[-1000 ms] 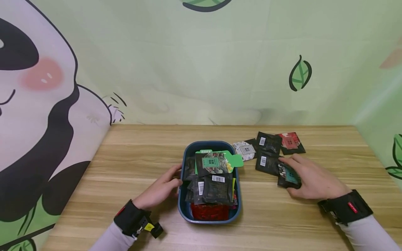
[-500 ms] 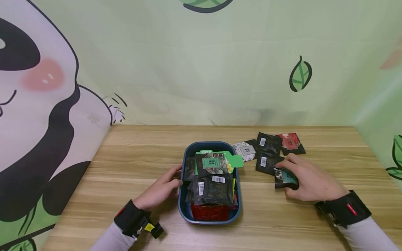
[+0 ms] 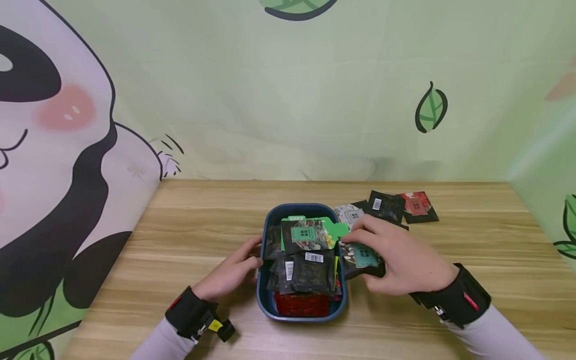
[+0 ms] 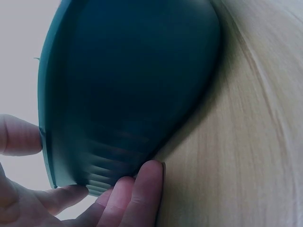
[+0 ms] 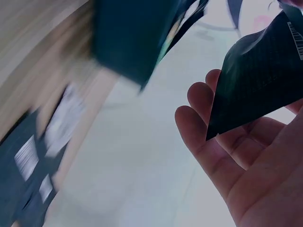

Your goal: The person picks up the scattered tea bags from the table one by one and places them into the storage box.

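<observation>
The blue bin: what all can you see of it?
The bin is a rounded, open-topped rectangle, plastic by its look, standing upright on the wooden table. A row of ribs or slots marks its outer wall. Dark packets pile inside, a green piece pokes past its right rim, and a red pack lies at the near end. The left hand touches its left side.

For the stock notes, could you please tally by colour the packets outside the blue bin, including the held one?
Barcoded black square packets: 2
Red-and-black square packet: 1
White-patterned square packet: 1
Green-labelled black square packet: 1
Total: 5
</observation>
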Available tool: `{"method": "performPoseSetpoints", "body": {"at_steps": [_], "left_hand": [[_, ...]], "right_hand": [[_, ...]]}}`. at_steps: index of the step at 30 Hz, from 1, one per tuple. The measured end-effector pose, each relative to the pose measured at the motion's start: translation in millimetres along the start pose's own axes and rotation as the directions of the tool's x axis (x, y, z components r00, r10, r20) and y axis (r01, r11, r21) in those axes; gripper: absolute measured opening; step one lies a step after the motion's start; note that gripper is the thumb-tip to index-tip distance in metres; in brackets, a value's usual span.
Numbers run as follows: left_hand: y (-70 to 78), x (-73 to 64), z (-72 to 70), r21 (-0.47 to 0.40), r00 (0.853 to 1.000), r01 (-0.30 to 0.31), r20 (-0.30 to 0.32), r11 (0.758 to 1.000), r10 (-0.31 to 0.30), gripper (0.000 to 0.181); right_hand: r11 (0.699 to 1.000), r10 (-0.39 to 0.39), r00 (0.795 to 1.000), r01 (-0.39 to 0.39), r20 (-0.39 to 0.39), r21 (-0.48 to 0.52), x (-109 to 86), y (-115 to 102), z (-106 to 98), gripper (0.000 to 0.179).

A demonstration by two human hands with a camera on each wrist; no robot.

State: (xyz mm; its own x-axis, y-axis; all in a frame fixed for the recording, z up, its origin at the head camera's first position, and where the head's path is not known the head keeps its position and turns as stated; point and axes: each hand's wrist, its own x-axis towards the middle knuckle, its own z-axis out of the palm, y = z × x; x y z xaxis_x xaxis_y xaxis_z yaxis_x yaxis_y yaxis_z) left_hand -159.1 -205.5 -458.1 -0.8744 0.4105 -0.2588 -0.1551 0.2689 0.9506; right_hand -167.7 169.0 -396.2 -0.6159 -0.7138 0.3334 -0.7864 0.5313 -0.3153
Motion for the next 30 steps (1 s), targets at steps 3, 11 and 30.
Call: {"method": "performPoseSetpoints", "body": {"at_steps": [3,11,30], "left_hand": [[0.0,0.2,0.1,0.011,1.0,0.0,-0.009,1.0,0.0,0.061],[1.3,-0.2,0.4,0.008,1.0,-0.006,-0.006,1.0,0.006,0.06],[-1.2,0.2,-0.6,0.013,1.0,-0.006,-0.004,1.0,0.006,0.061]], "right_hand": [[0.998,-0.054,0.998,0.055,-0.021,0.02,18.2,-14,5,0.062],[0.99,-0.126,0.992,0.126,0.005,0.063,50.9,-41,16,0.06],[0.999,-0.045,0.989,0.046,0.138,0.001,39.7,-32,19,0.11]]}}
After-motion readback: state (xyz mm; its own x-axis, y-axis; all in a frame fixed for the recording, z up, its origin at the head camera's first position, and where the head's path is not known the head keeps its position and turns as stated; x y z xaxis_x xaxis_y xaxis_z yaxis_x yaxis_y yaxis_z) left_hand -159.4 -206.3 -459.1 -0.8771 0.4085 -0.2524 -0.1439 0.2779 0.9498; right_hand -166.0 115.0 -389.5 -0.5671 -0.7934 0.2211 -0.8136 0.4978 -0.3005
